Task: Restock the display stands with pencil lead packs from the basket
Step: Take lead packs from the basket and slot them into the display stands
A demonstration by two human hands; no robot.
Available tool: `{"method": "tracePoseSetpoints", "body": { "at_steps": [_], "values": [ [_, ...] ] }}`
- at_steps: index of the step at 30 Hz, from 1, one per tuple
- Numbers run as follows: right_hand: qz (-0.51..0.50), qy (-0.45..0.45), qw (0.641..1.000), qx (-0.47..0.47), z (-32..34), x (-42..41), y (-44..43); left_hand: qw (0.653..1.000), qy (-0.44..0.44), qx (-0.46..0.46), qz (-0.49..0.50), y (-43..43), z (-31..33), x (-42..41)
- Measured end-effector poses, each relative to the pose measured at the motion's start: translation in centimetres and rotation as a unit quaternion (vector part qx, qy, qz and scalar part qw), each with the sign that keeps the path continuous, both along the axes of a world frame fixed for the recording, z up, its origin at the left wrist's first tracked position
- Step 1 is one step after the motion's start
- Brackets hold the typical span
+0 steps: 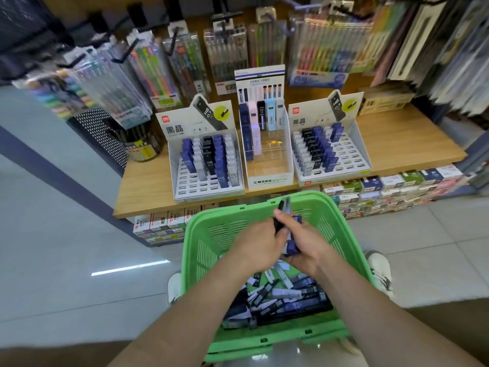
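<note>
Head view: above the slatted green plastic basket [211,234], left hand [258,246] and right hand [308,247] grip slim rectangular lead packs [292,244]; more lie heaped inside. Beyond it, slotted cardboard display stands [201,187] sit on the wooden counter [143,186].

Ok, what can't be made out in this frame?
Head view only.
Held packs: count unclear; left hand and right hand wrap them.
Loose packs in the basket: partly hidden by the forearms.
Hanging pen packs: blurred, labels unreadable.
Boxes under the shelf: too small, partly behind the basket.
</note>
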State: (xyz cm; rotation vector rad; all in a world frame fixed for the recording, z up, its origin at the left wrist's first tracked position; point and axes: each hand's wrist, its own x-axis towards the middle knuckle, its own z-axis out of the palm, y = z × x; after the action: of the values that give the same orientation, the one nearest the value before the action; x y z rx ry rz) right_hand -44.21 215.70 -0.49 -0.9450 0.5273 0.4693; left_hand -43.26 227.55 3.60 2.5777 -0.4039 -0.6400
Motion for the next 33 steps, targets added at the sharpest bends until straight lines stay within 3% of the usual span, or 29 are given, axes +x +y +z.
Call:
{"method": "tracePoseSetpoints", "body": {
  "at_steps": [6, 10, 15, 17, 22, 27, 33],
  "values": [
    [-0.03, -0.02, 0.998, 0.057, 1.1, 0.5, 0.6, 0.995, -0.058, 0.058, -0.054, 1.5, 3.9, 1.3],
    [-0.035, -0.039, 0.994, 0.098, 2.6, 1.4, 1.4, 0.993, 0.044, -0.093, 0.052, 3.7, 5.4, 2.6],
    [-0.049, -0.055, 0.989, 0.129, 4.0, 3.0, 2.1, 0.982, 0.059, -0.137, 0.112, 7.8, 6.9, 6.1],
    [-0.044, -0.052, 0.992, 0.111, 4.7, 3.8, 1.9, 0.987, 0.023, -0.107, 0.114, 9.6, 7.6, 7.8],
    [0.017, -0.041, 0.998, -0.041, 7.8, 6.4, 0.3, 0.973, -0.174, 0.041, 0.147, 13.5, 9.3, 12.1],
    [0.112, -0.106, 0.975, -0.161, 12.3, 9.7, -1.4, 0.967, -0.205, 0.083, 0.13, 14.8, 8.4, 15.3],
    [0.13, -0.117, 0.976, -0.132, 13.3, 10.0, -1.4, 0.963, -0.245, 0.106, 0.035, 12.9, 5.8, 16.9]
  ]
}}
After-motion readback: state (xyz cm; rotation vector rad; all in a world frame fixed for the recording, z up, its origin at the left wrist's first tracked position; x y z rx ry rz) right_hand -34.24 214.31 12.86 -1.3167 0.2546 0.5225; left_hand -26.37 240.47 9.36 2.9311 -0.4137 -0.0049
